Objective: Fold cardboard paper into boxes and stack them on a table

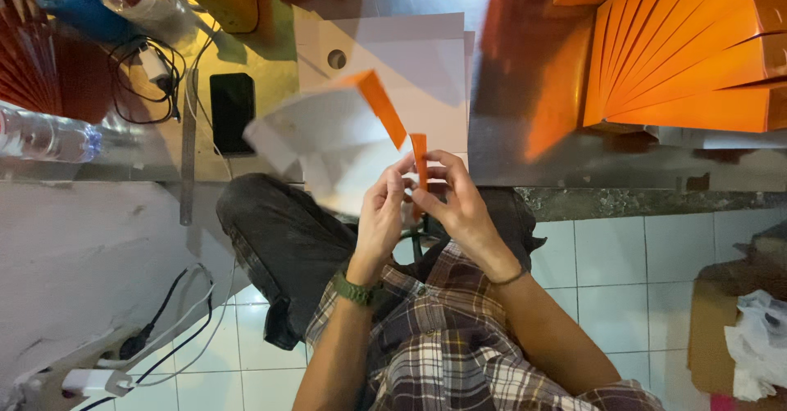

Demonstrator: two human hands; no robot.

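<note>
Plaid shirt sleeves and two bare forearms fill the lower middle of the frame, rising to a pair of hands that meet just above centre. Between them sits a flat card blank [328, 136], pale grey on the side facing the camera and orange on the other, blurred so its exact outline is hard to read.

An orange flap [419, 158] of the blank stands upright in the frame between the two hands. Its long axis runs top to bottom, and its lower end disappears into the fingers. The right hand [457, 206] pinches this flap from the right, thumb and fingertips closed narrowly on it. The left hand [385, 210], with a green watch strap [354, 290] on its wrist, closes on the same spot from the left, fingertips at the flap's base where it meets the grey body. Both hands are equally near; neither reaches.

From the grip, the rest of the blank spreads up and to the left, tilted, with a second orange strip [384, 106] slanting along its upper right edge. So the bulk of the card lies on the left hand's side, unsupported beyond the pinch.

Behind, a sheet of pale card [426, 50] lies on the metal table [508, 140]. A fanned stack of orange folded boxes [697, 50] fills the upper right, and a black phone [232, 109] lies at the upper left of centre.
</note>
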